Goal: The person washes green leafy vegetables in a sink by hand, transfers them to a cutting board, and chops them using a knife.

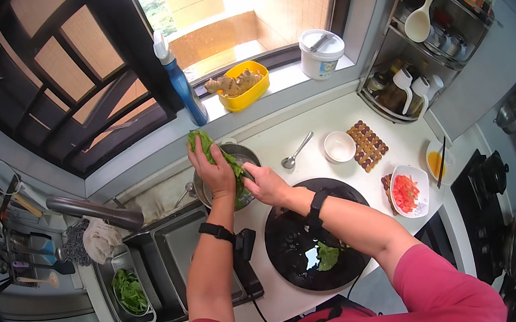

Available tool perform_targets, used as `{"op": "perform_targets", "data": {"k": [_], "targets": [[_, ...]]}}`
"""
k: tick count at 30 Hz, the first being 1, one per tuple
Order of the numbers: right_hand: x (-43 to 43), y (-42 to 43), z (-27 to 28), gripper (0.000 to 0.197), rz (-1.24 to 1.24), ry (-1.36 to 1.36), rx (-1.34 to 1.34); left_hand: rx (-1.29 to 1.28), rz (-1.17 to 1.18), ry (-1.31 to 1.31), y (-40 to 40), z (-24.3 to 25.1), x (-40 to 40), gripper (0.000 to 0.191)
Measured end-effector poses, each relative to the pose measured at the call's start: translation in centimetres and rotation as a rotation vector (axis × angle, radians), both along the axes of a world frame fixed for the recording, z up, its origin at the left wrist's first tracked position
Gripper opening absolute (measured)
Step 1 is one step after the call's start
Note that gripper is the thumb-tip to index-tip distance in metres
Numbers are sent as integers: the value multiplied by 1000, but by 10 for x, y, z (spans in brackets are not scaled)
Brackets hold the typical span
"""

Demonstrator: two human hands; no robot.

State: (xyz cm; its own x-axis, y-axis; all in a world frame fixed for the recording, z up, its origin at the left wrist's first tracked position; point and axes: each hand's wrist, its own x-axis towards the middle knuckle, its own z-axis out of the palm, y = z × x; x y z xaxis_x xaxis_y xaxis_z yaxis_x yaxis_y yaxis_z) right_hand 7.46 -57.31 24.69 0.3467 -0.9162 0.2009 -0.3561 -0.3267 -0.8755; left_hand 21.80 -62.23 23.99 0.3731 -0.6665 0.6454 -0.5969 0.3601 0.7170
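Observation:
My left hand [213, 169] lies flat along a bunch of leafy greens [204, 143], pressing it from the left above a metal pot [249, 152]. From the right, my right hand [267, 184] closes on a dark green, handle-like piece [248, 176] at the side of the bunch. Leaves hide the rest of that piece. Some greens hang down over the pot's opening. Below my right forearm is a round black board [290, 259], wet, with a loose leaf [327, 255] on it.
Left of the board is a steel sink [176, 245], with greens [130, 290] in a basket under the faucet [98, 211]. Rightward are a spoon [297, 151], white bowl [339, 147], chopped tomato [405, 193], and egg bowl [435, 162]. A spray bottle [185, 87] and ginger [236, 84] stand on the sill.

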Motion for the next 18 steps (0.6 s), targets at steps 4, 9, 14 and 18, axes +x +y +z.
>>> {"op": "perform_targets", "data": {"k": [4, 9, 14, 18], "targets": [[-1, 1, -6, 25, -54, 150, 50, 111, -38, 6, 9, -42, 7, 41], [-15, 4, 14, 26, -114, 208, 50, 606, -93, -169, 23, -70, 28, 39], [-51, 11, 16, 23, -182, 181, -65, 707, -26, -230, 19, -45, 29, 38], [-90, 45, 39, 21, -230, 174, -52, 605, 0, -327, -5, -27, 65, 34]]}}
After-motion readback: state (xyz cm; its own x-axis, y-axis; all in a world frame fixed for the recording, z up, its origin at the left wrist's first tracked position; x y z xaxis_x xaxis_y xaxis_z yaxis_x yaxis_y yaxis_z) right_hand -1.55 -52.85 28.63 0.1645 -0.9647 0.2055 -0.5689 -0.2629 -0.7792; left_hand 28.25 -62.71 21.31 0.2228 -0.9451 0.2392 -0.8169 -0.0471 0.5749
